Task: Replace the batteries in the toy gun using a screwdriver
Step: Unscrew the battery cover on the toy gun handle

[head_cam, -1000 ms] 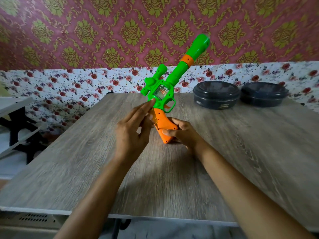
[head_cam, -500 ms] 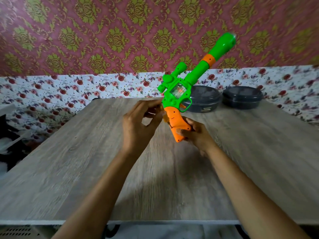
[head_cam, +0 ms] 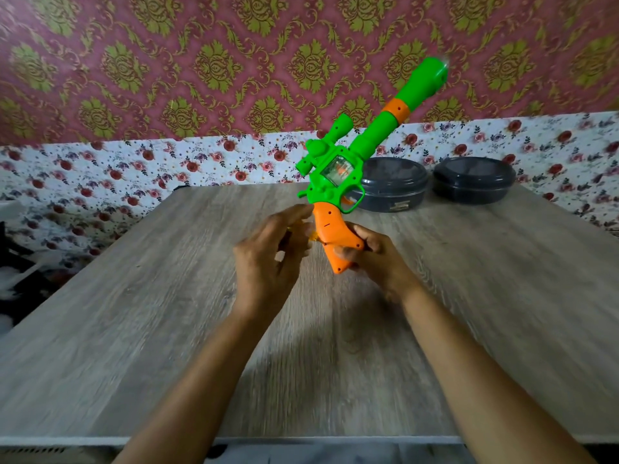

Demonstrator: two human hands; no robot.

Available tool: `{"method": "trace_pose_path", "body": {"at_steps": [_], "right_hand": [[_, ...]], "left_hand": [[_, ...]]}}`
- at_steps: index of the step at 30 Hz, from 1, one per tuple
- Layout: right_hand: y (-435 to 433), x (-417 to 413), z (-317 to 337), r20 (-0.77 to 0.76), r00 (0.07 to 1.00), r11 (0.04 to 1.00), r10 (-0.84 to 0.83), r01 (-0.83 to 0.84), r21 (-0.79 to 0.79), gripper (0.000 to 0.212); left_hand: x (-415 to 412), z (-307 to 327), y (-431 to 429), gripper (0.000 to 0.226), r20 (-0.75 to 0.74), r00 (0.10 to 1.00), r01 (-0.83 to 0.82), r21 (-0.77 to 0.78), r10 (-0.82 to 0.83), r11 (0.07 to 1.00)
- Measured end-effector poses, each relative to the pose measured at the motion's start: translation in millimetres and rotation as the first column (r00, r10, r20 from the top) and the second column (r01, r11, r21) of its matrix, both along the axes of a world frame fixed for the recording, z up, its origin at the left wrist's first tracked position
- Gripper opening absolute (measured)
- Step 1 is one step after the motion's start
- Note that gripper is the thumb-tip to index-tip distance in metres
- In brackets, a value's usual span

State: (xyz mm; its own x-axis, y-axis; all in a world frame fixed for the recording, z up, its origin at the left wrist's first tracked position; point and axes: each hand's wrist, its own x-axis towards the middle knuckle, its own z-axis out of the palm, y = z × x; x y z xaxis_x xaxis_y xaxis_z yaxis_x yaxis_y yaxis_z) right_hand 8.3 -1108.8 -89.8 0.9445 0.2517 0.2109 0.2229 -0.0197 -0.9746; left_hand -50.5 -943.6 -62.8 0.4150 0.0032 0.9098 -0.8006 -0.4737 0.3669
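Note:
The toy gun [head_cam: 338, 169] has a green body with a scope, a long green barrel with an orange ring, and an orange grip [head_cam: 330, 226]. It is held above the wooden table [head_cam: 167, 313], barrel pointing up and to the right. My right hand [head_cam: 375, 259] grips the lower end of the orange grip. My left hand [head_cam: 268, 259] is just left of the grip, fingers curled round a small yellow translucent screwdriver [head_cam: 313, 239], which is mostly hidden. Its tip end meets the grip's left side.
Two round dark lidded containers [head_cam: 392, 185] [head_cam: 472, 182] stand at the table's far edge, behind the gun. A floral and patterned wall rises behind the table. Dark furniture [head_cam: 20, 283] stands off the table's left side.
The gun and both hands have shifted right in view, with the barrel tilting further right. My left hand's fingers went from stretched against the gun to curled beside the grip.

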Motion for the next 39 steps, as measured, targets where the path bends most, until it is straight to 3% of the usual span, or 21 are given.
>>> {"method": "trace_pose_path", "body": {"at_steps": [6,12,18,22,26,29,33,39], "right_hand": [[-3,3,-1,0.000,0.999,0.998,-0.037,0.037,-0.053,0.045],[0,-5,-1,-0.006,1.000,1.000,0.013,-0.013,-0.020,0.057],[-1,-4,0,-0.029,0.999,0.999,0.028,-0.027,0.036,0.051],[-3,-1,-2,-0.031,0.999,0.999,0.028,-0.027,0.047,0.051],[-4,-3,0,-0.025,1.000,1.000,0.006,-0.006,0.017,0.054],[-4,-1,-5,-0.052,0.998,0.999,-0.032,0.029,-0.042,0.060],[-1,-1,-7,-0.070,0.997,0.999,-0.021,0.017,-0.050,0.064],[0,0,-7,-0.102,0.994,0.999,-0.035,0.031,-0.039,0.056]], "left_hand": [[3,-1,1,0.038,0.034,0.999,0.032,0.129,-0.036,0.991],[1,5,7,0.020,-0.002,1.000,-0.022,-0.072,0.022,0.997],[1,4,6,0.028,-0.100,0.993,0.033,-0.206,-0.055,0.978],[3,3,6,0.014,-0.046,0.997,0.053,-0.085,-0.057,0.995],[4,-1,6,0.035,-0.092,0.984,0.148,-0.025,-0.150,0.989],[7,-1,6,0.038,-0.068,0.990,0.120,0.006,-0.119,0.993],[5,1,9,0.021,-0.081,0.996,0.026,-0.065,-0.031,0.998],[3,3,6,0.027,-0.168,0.983,0.026,-0.275,-0.075,0.961]]}}
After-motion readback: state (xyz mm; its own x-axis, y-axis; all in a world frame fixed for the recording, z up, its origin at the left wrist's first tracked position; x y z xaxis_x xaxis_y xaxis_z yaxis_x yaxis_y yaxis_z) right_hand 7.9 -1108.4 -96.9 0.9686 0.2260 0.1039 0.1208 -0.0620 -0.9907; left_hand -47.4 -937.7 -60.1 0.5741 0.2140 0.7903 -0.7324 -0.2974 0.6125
